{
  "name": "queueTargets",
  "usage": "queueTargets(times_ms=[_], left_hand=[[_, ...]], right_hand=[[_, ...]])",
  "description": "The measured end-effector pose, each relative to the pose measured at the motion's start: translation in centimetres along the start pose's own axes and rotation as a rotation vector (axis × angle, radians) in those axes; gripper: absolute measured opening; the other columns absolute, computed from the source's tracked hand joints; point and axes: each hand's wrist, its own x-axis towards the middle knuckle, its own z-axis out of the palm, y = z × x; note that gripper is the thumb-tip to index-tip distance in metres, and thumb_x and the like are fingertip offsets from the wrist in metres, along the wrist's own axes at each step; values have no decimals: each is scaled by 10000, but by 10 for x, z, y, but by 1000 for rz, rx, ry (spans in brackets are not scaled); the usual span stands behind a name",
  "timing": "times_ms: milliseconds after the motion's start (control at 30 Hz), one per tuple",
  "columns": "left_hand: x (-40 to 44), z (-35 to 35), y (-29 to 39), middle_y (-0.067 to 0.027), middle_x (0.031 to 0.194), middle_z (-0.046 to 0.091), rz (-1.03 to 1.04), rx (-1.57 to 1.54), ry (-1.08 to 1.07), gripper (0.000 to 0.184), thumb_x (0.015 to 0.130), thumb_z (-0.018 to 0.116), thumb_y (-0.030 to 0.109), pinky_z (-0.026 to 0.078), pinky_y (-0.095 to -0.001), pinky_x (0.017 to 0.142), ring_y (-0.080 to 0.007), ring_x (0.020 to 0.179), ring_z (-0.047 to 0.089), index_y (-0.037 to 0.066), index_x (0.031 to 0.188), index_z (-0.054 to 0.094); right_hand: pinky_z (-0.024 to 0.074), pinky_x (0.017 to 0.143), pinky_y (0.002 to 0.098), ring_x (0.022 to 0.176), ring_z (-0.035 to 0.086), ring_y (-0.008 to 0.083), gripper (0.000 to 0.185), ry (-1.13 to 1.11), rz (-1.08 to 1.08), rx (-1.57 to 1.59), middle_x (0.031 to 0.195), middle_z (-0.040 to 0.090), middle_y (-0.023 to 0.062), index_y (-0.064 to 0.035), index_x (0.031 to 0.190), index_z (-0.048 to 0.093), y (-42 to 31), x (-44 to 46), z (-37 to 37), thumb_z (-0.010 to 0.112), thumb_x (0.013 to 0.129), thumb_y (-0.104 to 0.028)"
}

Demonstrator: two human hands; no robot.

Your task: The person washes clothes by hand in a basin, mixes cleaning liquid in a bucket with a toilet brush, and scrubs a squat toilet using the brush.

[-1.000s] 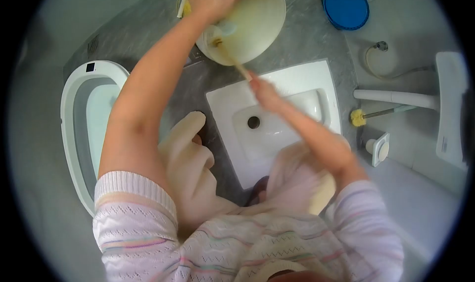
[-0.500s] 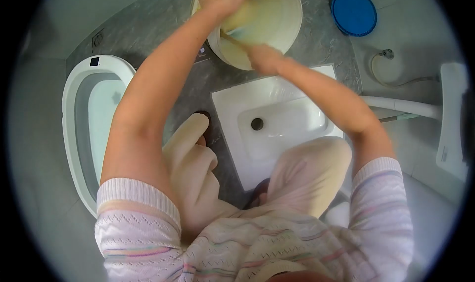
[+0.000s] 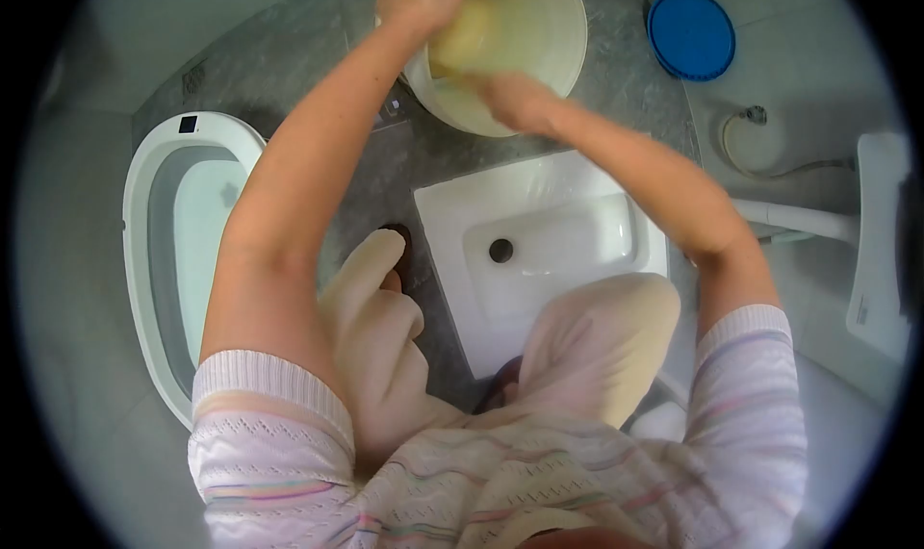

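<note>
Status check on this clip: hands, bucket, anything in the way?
Left hand at white bucket, grip unclear. Right hand on blurred handle reaching inside. Bucket cut off at top of view; nothing seen blocking either hand.

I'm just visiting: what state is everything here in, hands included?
White bucket: no lid on
Left hand: closed at the bucket's rim
Right hand: closed on the handle, blurred
Handle: reaching into the bucket, blurred
Squat pan: drain hole uncovered
Oval tub: open-topped, partly hidden
Hose: bent in a curve
Round blue item: set aside; which way up, unclear
</note>
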Motion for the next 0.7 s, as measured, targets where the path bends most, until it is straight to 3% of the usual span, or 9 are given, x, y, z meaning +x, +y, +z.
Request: queueTargets(times_ms=[100, 200, 233, 300, 333, 500, 600, 667, 700], left_hand=[[0, 9, -5, -91, 965, 619, -78, 90, -24, 461, 729, 551, 464, 452, -347, 774, -260, 880, 587, 279, 1151, 526], [-6, 25, -11, -164, 958, 587, 24, 90, 44, 483, 726, 555, 442, 469, -389, 728, -312, 834, 588, 286, 1180, 496], [-8, 39, -13, -179, 947, 565, 94, 108, 91, 487, 722, 562, 424, 472, -400, 704, -321, 810, 585, 282, 1183, 491], [-15, 55, -4, -194, 931, 533, 169, 126, 120, 488, 720, 570, 392, 473, -414, 671, -328, 776, 578, 273, 1185, 485], [-17, 56, 3, -193, 925, 522, 181, 123, 101, 484, 721, 572, 377, 473, -416, 661, -327, 768, 574, 270, 1184, 483], [-18, 49, 2, -178, 917, 515, 111, 123, 47, 467, 732, 571, 331, 462, -424, 666, -328, 794, 561, 263, 1184, 477], [-10, 43, -9, -175, 928, 519, 89, 93, 79, 464, 730, 571, 332, 449, -428, 699, -333, 815, 556, 269, 1181, 483], [-8, 44, -12, -178, 945, 522, 165, 119, 96, 467, 730, 569, 347, 446, -423, 719, -332, 828, 557, 272, 1183, 483], [-8, 43, -13, -180, 954, 524, 204, 132, 104, 469, 730, 568, 354, 445, -421, 729, -331, 835, 558, 274, 1184, 483]], right_hand=[[450, 702, 389, 824, 587, 295, 399, 220, 102, 188, 916, 588, 205, -163, 1218, 436, 41, 18, -42, 399, 821, -165], [451, 712, 388, 828, 588, 295, 383, 115, 196, -12, 926, 586, 208, -158, 1206, 457, 115, 19, 2, 403, 829, -199], [453, 746, 420, 844, 586, 320, 386, 64, 206, -127, 889, 601, 193, -168, 1192, 468, 113, 16, 28, 377, 817, -177], [425, 794, 426, 887, 558, 342, 427, -36, 155, 24, 905, 579, 226, -149, 1216, 439, 54, -12, 35, 383, 793, -118], [433, 749, 414, 836, 568, 348, 453, 112, 15, 90, 886, 579, 226, -154, 1235, 422, 39, -17, 42, 400, 785, -105], [436, 658, 388, 748, 576, 364, 427, 383, 14, 277, 855, 587, 210, -131, 1226, 435, 73, 22, -23, 435, 799, -135], [434, 699, 384, 814, 566, 365, 386, 57, 105, 157, 914, 572, 224, -100, 1205, 452, 120, 37, 20, 413, 822, -129], [424, 749, 378, 883, 546, 363, 344, 160, 119, 257, 992, 541, 241, -73, 1161, 489, 73, 18, 52, 417, 830, -135], [412, 791, 381, 941, 520, 367, 334, 252, -11, 349, 1044, 513, 253, -69, 1151, 494, 55, 10, 61, 387, 851, -171]])
